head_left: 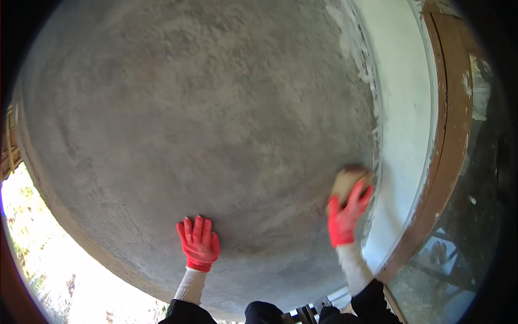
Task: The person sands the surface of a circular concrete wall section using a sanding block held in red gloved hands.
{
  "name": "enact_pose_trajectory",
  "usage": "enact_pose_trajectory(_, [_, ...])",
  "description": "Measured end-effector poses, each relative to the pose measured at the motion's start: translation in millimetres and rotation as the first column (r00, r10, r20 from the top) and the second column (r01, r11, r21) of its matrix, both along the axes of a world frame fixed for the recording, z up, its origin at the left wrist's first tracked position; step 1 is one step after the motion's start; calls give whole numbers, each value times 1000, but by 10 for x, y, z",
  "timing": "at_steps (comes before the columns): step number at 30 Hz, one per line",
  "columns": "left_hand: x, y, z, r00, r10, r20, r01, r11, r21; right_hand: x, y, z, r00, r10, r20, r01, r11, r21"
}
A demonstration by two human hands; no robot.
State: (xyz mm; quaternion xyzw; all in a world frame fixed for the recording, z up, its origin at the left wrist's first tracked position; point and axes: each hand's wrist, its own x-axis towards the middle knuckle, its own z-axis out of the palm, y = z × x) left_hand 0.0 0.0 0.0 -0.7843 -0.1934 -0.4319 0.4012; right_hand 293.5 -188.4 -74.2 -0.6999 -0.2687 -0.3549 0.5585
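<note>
My left hand (198, 244), in a red-coated glove with a pale cuff, lies flat with fingers stretched against the rough grey plastered wall (216, 113). Further right, my right hand (347, 216) wears a matching red glove. Its fingers and thumb grip a tan block (347, 182), which is pressed to the wall close to the white strip. Motion blurs the block, so I cannot tell whether it is a sponge or a sanding block.
A white painted strip (404, 70) borders the plaster on the right, beside a chipped brown wooden frame (453, 97) with glass (480, 205). On the left, the wall ends at a curved-looking edge (81, 237) with bright outdoors beyond. Dark-clothed knees (263, 312) show below.
</note>
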Motion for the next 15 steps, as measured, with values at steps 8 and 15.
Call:
enact_pose_trajectory(8, [-8,-98,182,998,-60,-22,59,996,-65,-171,167,-12,873,250,418,-237,968,-84])
enact_pose_trajectory(15, [-73,-75,150,993,-105,-45,100,990,-100,945,-88,1819,992,-52,115,35,989,142])
